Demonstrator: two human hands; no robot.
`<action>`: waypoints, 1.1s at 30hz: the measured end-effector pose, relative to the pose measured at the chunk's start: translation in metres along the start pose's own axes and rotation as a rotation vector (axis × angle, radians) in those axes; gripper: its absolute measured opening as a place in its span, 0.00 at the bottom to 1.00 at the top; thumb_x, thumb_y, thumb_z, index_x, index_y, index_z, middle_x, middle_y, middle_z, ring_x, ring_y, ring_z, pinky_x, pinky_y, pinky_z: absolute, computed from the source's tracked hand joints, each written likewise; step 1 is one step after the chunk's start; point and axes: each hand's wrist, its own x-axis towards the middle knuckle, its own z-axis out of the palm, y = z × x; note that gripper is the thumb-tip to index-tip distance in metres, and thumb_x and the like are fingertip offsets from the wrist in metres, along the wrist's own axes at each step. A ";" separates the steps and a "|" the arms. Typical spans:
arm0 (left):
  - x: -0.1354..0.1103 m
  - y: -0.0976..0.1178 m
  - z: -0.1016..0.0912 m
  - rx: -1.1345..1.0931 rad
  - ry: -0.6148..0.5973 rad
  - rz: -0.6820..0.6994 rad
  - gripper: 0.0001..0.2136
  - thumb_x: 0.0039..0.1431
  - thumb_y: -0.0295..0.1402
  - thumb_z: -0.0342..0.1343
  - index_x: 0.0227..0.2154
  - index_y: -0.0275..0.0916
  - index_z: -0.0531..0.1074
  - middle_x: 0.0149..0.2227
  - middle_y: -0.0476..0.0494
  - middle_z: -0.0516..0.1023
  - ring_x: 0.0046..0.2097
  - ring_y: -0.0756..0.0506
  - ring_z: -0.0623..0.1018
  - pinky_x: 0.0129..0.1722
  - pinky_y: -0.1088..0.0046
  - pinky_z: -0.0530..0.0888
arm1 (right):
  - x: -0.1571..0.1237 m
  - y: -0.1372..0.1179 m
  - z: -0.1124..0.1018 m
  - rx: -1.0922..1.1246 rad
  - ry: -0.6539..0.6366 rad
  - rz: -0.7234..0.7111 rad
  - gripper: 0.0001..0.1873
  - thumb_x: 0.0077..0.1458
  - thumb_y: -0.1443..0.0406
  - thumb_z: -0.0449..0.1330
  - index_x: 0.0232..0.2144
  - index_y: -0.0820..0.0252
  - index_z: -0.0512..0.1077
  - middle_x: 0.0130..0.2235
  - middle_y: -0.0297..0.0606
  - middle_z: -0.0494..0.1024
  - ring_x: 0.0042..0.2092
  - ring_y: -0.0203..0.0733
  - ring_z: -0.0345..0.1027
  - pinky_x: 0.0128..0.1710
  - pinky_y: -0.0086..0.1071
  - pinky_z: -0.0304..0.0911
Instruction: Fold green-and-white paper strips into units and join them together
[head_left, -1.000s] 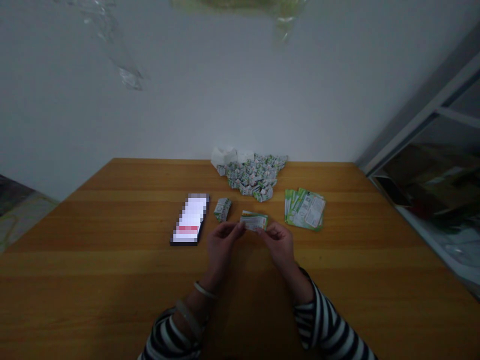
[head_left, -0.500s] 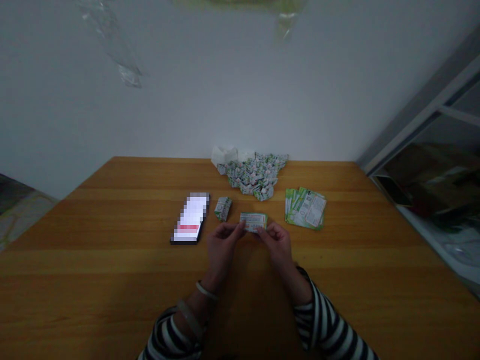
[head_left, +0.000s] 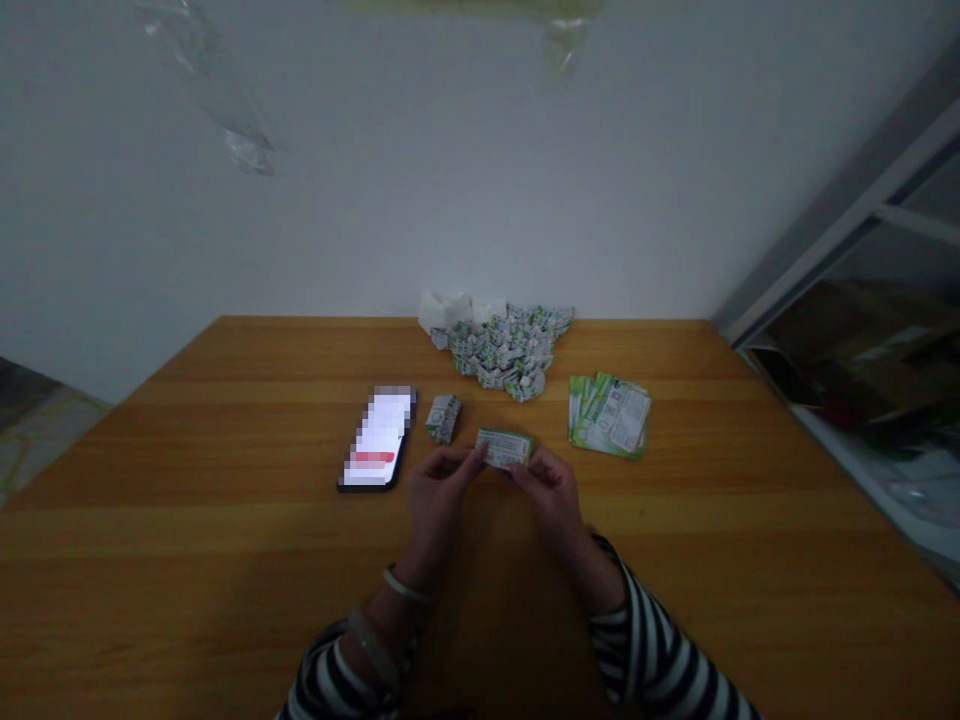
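Observation:
A small green-and-white printed paper card [head_left: 504, 447] is pinched between my two hands above the table, its printed side facing me. My left hand [head_left: 442, 490] grips its left end with thumb and fingers. At the right end, my right hand [head_left: 550, 490] pinches the lower corner. The card looks like a narrow strip, perhaps folded; its back is hidden. Just beyond my left hand lies a folded paper piece [head_left: 444, 418] with the same print. Off to the right of my right hand is a fanned pile of green-and-white paper cards [head_left: 611, 415].
A phone [head_left: 379, 440] with a lit, blurred screen lies left of my hands on the wooden table [head_left: 225, 480]. Against the wall sits an assembled mass of folded papers [head_left: 502, 350], with white crumpled paper [head_left: 444, 308] at its left. A shelf unit [head_left: 862, 300] stands to the right.
The held card has tilted slightly, its right end now lower. Both hands keep their pinch on it, and the view has shifted a little.

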 end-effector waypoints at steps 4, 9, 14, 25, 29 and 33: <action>-0.002 0.006 0.000 0.043 -0.017 0.064 0.09 0.43 0.36 0.68 0.22 0.36 0.76 0.30 0.44 0.83 0.33 0.45 0.81 0.38 0.69 0.78 | 0.004 -0.011 -0.002 -0.016 0.026 -0.023 0.16 0.46 0.53 0.66 0.26 0.56 0.68 0.31 0.34 0.79 0.35 0.41 0.74 0.37 0.32 0.69; -0.006 0.004 0.002 0.162 -0.175 0.098 0.08 0.44 0.35 0.67 0.22 0.36 0.78 0.30 0.43 0.83 0.32 0.44 0.81 0.37 0.69 0.78 | 0.017 -0.021 -0.020 -0.069 -0.106 0.020 0.19 0.51 0.52 0.62 0.41 0.55 0.74 0.38 0.38 0.81 0.39 0.44 0.75 0.40 0.36 0.70; -0.005 -0.004 0.003 0.176 -0.296 0.071 0.07 0.46 0.36 0.66 0.23 0.37 0.78 0.30 0.44 0.83 0.32 0.45 0.80 0.34 0.72 0.77 | 0.022 -0.014 -0.032 -0.277 -0.179 0.001 0.14 0.51 0.54 0.62 0.27 0.59 0.78 0.27 0.34 0.80 0.28 0.38 0.71 0.29 0.29 0.66; 0.007 -0.006 -0.002 0.331 -0.284 0.046 0.12 0.42 0.39 0.68 0.19 0.36 0.75 0.22 0.46 0.78 0.25 0.48 0.75 0.24 0.76 0.69 | 0.016 -0.005 -0.024 -0.457 0.000 -0.141 0.11 0.54 0.62 0.58 0.24 0.59 0.76 0.23 0.32 0.75 0.26 0.37 0.66 0.26 0.28 0.58; 0.006 -0.007 0.000 0.121 -0.241 -0.007 0.17 0.37 0.37 0.70 0.28 0.37 0.71 0.22 0.49 0.78 0.26 0.47 0.78 0.28 0.74 0.73 | 0.014 -0.001 -0.019 -0.395 0.004 -0.099 0.13 0.53 0.60 0.58 0.22 0.60 0.75 0.22 0.32 0.73 0.25 0.37 0.64 0.25 0.28 0.57; 0.006 -0.010 0.004 0.023 -0.231 -0.044 0.25 0.39 0.38 0.70 0.41 0.37 0.68 0.22 0.52 0.77 0.27 0.48 0.77 0.29 0.75 0.72 | 0.009 0.003 -0.010 -0.240 0.044 -0.045 0.15 0.54 0.56 0.58 0.26 0.61 0.75 0.24 0.34 0.74 0.26 0.38 0.65 0.27 0.29 0.60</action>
